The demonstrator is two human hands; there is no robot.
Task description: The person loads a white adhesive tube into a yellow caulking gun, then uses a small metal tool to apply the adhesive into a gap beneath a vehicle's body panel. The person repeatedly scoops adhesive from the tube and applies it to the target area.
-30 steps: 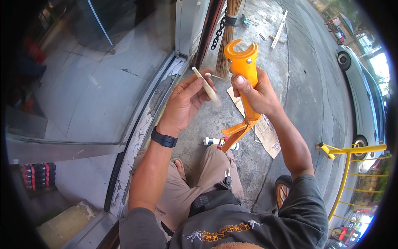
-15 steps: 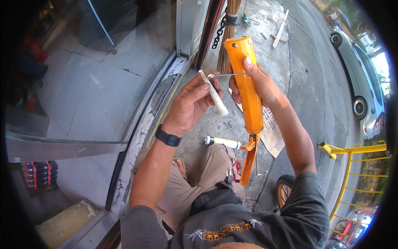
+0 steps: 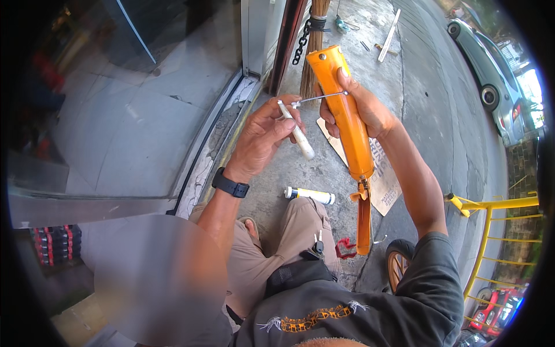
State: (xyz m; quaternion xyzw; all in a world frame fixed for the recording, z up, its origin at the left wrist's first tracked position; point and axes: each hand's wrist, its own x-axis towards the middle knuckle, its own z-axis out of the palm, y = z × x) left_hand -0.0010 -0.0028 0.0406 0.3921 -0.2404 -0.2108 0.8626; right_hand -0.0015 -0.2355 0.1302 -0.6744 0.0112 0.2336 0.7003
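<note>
My left hand (image 3: 259, 137) is closed round a whitish tapered nozzle (image 3: 298, 134), pinching it between thumb and fingers, with its narrow end up. To its right, my right hand (image 3: 373, 113) grips the upper barrel of an orange caulking gun (image 3: 354, 136), whose handle and trigger end hangs down. A thin metal rod (image 3: 321, 97) sticks out from the gun's side toward the nozzle; a whitish lump sits at its tip, beside my left fingertips. Whether the rod touches the nozzle I cannot tell. Below, a white and yellow sealant cartridge (image 3: 310, 195) lies on the concrete by my knee.
Flat cardboard (image 3: 386, 188) lies under the gun. A glass door (image 3: 144, 115) stands at left, with a broom (image 3: 315, 58) and black chain (image 3: 300, 46) by its frame. At right are a spoked wheel (image 3: 399, 261), a yellow railing (image 3: 487, 243) and a parked car (image 3: 491, 75).
The gun has tilted, its handle end swinging right and its top shifting slightly left. The rod now slants more. Both hands keep their holds. The whole view has shifted a little.
</note>
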